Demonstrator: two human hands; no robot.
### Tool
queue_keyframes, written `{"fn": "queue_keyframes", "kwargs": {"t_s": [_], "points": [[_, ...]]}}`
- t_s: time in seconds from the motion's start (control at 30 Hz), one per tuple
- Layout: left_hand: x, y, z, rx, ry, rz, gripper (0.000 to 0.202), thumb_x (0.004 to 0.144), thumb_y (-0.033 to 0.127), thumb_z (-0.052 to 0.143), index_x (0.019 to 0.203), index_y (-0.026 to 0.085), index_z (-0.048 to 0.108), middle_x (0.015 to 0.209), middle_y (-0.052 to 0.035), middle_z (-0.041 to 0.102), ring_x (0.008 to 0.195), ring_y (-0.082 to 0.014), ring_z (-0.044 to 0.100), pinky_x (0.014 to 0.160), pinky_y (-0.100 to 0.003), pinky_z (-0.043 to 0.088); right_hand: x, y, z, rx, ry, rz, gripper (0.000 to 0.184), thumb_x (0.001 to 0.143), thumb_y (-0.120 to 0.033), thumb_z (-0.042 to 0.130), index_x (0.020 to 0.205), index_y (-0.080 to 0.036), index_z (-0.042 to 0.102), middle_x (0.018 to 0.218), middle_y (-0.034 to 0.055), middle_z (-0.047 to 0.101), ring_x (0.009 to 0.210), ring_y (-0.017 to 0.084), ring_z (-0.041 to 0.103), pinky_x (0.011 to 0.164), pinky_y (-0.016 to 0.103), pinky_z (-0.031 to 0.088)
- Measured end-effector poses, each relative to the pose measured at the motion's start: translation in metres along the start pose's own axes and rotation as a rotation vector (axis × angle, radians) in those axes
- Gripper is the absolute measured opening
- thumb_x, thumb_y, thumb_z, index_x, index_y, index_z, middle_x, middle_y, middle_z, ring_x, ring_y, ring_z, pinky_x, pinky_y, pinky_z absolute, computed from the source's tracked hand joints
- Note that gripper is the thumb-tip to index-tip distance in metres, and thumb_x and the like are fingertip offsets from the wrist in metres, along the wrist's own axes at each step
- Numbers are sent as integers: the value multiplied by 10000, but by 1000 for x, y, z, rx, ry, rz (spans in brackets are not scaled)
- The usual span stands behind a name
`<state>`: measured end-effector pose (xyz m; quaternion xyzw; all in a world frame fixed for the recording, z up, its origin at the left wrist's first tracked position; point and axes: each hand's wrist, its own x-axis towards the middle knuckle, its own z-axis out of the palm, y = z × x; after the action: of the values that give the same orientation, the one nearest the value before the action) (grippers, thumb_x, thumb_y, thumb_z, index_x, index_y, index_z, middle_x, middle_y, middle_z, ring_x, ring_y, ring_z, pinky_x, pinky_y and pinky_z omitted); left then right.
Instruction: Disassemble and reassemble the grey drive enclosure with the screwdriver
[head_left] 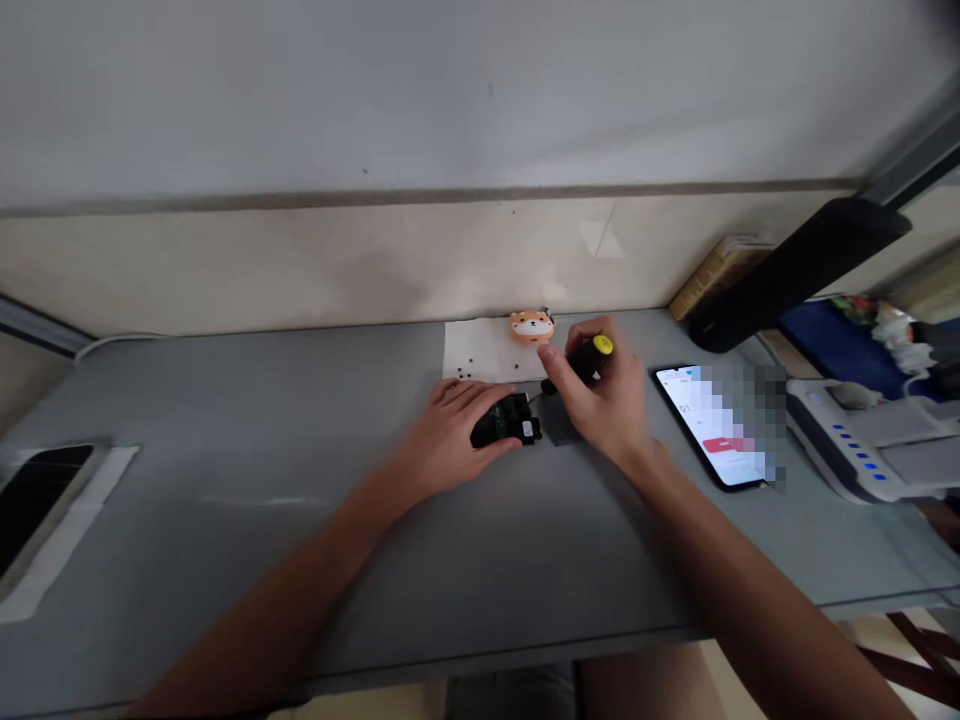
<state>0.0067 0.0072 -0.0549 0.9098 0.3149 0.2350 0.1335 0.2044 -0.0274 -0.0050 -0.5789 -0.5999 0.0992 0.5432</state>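
My left hand (pixel 459 430) is closed round a small black device with a green circuit board (pixel 501 420), pinning it to the grey table. A white label shows near the device's right end. In my right hand (pixel 611 400) is a black screwdriver (pixel 576 365) with a yellow cap on its handle. Its thin shaft slants down to the left, and its tip is at the device's upper right corner; whether it sits in a screw is too small to tell. A flat dark piece (pixel 560 422) lies under my right hand. Several tiny dark screws (pixel 466 374) are scattered on a white paper (pixel 476 345) behind the device.
An orange animal-faced item (pixel 532 326) rests on the paper. To the right lie a lit phone (pixel 716 425) and a white device with blue lights (pixel 855 440). A black cylinder (pixel 802 270) leans near the wall. Another phone (pixel 45 495) is at far left.
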Motion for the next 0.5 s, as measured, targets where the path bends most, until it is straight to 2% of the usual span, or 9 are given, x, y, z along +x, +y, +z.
{"fn": "queue_keyframes", "kwargs": {"t_s": [0.2,0.37,0.5], "points": [[1,0,0,6,-9,-12,400,918,365,735,1283,267,603,1255,-63,723,1175,-275,667,1108,-490,442,1,2,1,-18,-15,12,338,880,-522,672,822,-246,485,661,-50,515,554,111,424,553,272,336],[0,0,0,18,7,26,310,907,354,746,1168,237,627,1216,-66,733,1143,-270,673,1079,-480,464,2,0,1,-1,-11,19,329,878,-513,666,812,-247,484,657,-50,523,550,109,422,552,267,345],[0,-2,1,40,20,44,270,929,378,714,1148,247,625,1214,-57,733,1129,-259,678,1067,-472,469,0,1,1,-12,-31,20,332,876,-529,663,817,-249,493,662,-48,542,546,111,433,553,264,356]]}}
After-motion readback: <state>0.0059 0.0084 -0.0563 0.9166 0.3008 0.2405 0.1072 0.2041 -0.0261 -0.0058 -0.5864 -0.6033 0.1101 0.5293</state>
